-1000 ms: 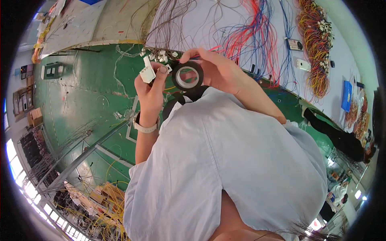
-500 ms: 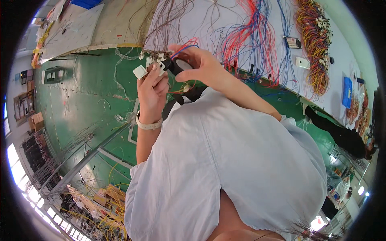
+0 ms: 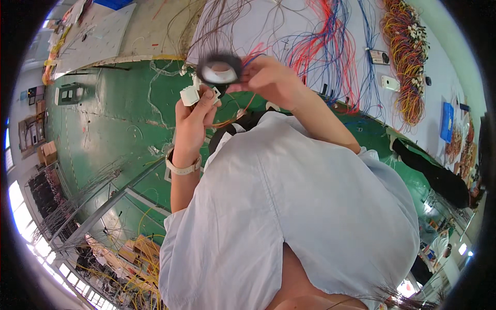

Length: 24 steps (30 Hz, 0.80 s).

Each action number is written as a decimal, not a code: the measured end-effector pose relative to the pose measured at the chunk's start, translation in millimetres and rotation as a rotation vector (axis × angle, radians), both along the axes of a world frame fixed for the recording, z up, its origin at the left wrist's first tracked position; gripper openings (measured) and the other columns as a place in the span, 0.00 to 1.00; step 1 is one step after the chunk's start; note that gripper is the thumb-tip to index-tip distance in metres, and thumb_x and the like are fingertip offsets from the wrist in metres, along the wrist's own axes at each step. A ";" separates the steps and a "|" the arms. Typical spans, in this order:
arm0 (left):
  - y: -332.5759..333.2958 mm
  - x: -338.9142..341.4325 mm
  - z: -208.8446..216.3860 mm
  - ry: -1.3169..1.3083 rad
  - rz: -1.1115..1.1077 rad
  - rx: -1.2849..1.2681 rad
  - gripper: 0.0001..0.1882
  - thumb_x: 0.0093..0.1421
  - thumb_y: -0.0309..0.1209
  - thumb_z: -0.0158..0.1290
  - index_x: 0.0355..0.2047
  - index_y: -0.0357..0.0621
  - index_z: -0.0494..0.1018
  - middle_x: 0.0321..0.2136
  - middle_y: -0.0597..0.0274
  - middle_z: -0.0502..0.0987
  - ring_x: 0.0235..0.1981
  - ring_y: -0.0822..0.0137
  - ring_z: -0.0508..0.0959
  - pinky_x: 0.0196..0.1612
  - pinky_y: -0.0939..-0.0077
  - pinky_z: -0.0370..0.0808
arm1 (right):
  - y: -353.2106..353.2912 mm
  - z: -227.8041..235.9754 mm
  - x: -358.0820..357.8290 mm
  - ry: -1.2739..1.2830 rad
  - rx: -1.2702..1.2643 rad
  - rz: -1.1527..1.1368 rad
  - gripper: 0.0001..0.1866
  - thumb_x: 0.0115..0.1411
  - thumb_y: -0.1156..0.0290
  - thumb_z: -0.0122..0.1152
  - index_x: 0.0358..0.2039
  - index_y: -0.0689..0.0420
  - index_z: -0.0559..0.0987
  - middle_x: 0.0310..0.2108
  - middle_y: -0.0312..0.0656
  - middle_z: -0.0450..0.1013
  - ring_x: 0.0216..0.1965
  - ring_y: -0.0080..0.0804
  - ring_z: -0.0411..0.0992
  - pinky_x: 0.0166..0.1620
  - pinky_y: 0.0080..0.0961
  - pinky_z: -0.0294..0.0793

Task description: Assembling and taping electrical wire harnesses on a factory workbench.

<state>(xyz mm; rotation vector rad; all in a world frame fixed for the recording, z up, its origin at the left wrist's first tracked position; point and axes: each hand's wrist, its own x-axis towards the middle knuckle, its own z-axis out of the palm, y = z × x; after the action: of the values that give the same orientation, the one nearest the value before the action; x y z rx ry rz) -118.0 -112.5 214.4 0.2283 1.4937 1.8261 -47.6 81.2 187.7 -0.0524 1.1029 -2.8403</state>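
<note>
My left hand (image 3: 192, 124) is closed around a bunch of wires ending in white plastic connectors (image 3: 189, 95), which stick out by the thumb. Just above it is a roll of black tape (image 3: 219, 77) with a pale inner core, smeared by motion. At the roll's right side, the fingers of my right hand (image 3: 274, 81) hold it; the exact grip is blurred. Behind the roll, thin dark wires (image 3: 214, 31) run up onto the table. Red and blue wires (image 3: 253, 56) show beside my right fingers. Where the tape meets the bundle is hidden.
Red and blue wires (image 3: 330, 46) spread over the white table (image 3: 289, 15). Farther right lie a white phone-like device (image 3: 390, 82) and a thick yellow and red wire bundle (image 3: 411, 67). A metal frame (image 3: 103, 211) stands at lower left. Another person's dark-clothed leg (image 3: 434, 173) shows at right.
The tape roll has moved up and left, over the connectors, and turned so its core shows. My right hand has shifted slightly right; my left hand stays nearly in place.
</note>
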 end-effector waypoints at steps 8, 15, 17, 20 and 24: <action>0.8 -1.6 -15.7 0.314 0.065 -0.115 0.06 0.61 0.26 0.49 0.31 0.34 0.69 0.19 0.72 0.68 0.17 0.83 0.61 0.22 0.85 0.61 | -11.8 17.4 5.2 -0.153 0.243 -0.122 0.24 0.56 0.65 0.59 0.50 0.66 0.72 0.43 0.40 0.72 0.45 0.25 0.70 0.49 0.23 0.66; 8.2 -1.5 -2.0 0.877 -0.059 -0.323 0.08 0.57 0.27 0.54 0.34 0.34 0.71 0.23 0.63 0.73 0.20 0.77 0.68 0.24 0.81 0.66 | -2.7 20.4 16.2 -0.175 0.477 -0.001 0.24 0.52 0.71 0.63 0.50 0.62 0.73 0.42 0.38 0.72 0.42 0.23 0.70 0.44 0.19 0.70; 15.3 3.0 3.7 0.972 -0.050 -0.265 0.09 0.56 0.27 0.54 0.34 0.34 0.71 0.23 0.61 0.73 0.20 0.75 0.70 0.25 0.80 0.68 | -4.1 25.0 20.7 -0.180 0.511 -0.020 0.24 0.52 0.71 0.64 0.51 0.62 0.72 0.43 0.38 0.72 0.42 0.23 0.70 0.44 0.20 0.70; 21.1 6.2 13.9 0.873 -0.023 -0.217 0.07 0.56 0.25 0.53 0.34 0.35 0.72 0.24 0.60 0.74 0.21 0.73 0.71 0.26 0.79 0.69 | -5.7 24.7 26.6 -0.095 0.551 -0.047 0.26 0.50 0.73 0.65 0.51 0.63 0.71 0.42 0.39 0.72 0.42 0.22 0.70 0.46 0.21 0.70; 18.1 -4.2 13.0 0.789 -0.227 -0.293 0.06 0.57 0.24 0.50 0.33 0.34 0.72 0.21 0.62 0.73 0.20 0.74 0.70 0.25 0.79 0.68 | -8.7 17.4 31.6 -0.073 0.619 -0.132 0.29 0.49 0.75 0.65 0.53 0.63 0.70 0.42 0.39 0.72 0.43 0.22 0.70 0.46 0.22 0.70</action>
<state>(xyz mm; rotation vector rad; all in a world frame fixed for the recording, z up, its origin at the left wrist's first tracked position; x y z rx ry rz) -122.2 -94.4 227.4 1.0135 2.1265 1.3602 -16.0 72.5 205.2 0.1727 1.9644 -2.4394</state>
